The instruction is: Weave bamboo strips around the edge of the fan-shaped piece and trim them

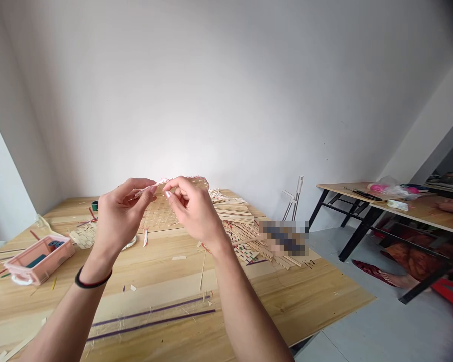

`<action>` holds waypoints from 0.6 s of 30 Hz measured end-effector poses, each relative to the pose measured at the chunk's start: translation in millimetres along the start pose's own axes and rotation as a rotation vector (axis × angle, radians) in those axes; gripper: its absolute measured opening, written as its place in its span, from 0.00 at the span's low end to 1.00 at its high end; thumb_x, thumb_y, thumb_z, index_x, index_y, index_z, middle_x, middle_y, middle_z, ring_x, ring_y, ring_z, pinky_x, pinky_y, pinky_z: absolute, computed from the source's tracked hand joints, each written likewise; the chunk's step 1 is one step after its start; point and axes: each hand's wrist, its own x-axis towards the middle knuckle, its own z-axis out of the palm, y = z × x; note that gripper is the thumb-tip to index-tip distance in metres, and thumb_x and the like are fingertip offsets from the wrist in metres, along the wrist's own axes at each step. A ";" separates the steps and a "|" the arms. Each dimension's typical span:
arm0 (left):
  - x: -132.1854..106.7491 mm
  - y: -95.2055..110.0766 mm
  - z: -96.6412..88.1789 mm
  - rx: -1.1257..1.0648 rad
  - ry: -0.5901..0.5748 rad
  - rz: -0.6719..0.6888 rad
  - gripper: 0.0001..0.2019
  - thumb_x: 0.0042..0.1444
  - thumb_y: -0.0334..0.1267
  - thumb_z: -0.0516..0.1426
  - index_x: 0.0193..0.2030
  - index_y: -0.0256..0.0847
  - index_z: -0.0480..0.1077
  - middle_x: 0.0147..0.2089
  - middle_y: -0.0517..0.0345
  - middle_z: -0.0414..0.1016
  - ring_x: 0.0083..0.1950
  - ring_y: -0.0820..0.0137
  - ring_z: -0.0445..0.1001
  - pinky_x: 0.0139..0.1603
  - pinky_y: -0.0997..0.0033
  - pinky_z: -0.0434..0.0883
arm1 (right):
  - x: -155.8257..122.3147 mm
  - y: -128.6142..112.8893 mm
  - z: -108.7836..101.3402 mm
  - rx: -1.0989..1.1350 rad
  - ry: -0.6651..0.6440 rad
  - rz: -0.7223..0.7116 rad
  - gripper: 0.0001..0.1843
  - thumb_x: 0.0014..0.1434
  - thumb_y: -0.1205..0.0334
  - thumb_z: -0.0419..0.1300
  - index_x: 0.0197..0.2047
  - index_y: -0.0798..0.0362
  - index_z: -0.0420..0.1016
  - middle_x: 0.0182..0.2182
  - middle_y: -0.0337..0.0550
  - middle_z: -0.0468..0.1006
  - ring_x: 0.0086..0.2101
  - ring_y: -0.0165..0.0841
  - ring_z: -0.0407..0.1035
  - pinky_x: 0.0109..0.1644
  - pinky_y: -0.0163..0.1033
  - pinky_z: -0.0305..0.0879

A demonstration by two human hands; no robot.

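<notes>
Both my hands are raised above the wooden table. My left hand and my right hand pinch the two ends of a thin pale strip between thumb and fingertips, close together. Behind the hands a woven mat piece lies on the table, partly hidden by them. A black band sits on my left wrist.
A pink plastic box sits at the left. A pile of bamboo strips lies to the right of the hands, and two dark purple strips lie near the front. A second table with clutter stands at the right, with a person's foot under it.
</notes>
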 end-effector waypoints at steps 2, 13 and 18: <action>-0.6 1.3 0.6 -0.001 0.018 0.002 0.09 0.64 0.47 0.66 0.43 0.46 0.81 0.42 0.60 0.87 0.42 0.65 0.88 0.44 0.71 0.82 | 0.0 -0.3 0.1 0.000 -0.001 0.006 0.03 0.71 0.65 0.57 0.45 0.51 0.72 0.23 0.28 0.63 0.24 0.28 0.58 0.32 0.37 0.57; -1.4 5.0 0.7 -0.006 0.014 -0.005 0.09 0.64 0.48 0.66 0.40 0.45 0.79 0.39 0.60 0.85 0.43 0.63 0.87 0.47 0.66 0.83 | -0.8 -2.9 1.3 -0.010 0.007 0.015 0.03 0.71 0.64 0.57 0.44 0.50 0.72 0.23 0.29 0.62 0.24 0.29 0.58 0.32 0.38 0.57; -2.0 5.6 2.1 -0.008 0.012 0.003 0.07 0.64 0.45 0.65 0.40 0.44 0.79 0.39 0.60 0.85 0.43 0.65 0.87 0.45 0.69 0.82 | -0.7 -2.2 1.5 -0.004 0.011 0.012 0.03 0.71 0.64 0.57 0.44 0.50 0.72 0.23 0.29 0.63 0.24 0.29 0.58 0.32 0.38 0.57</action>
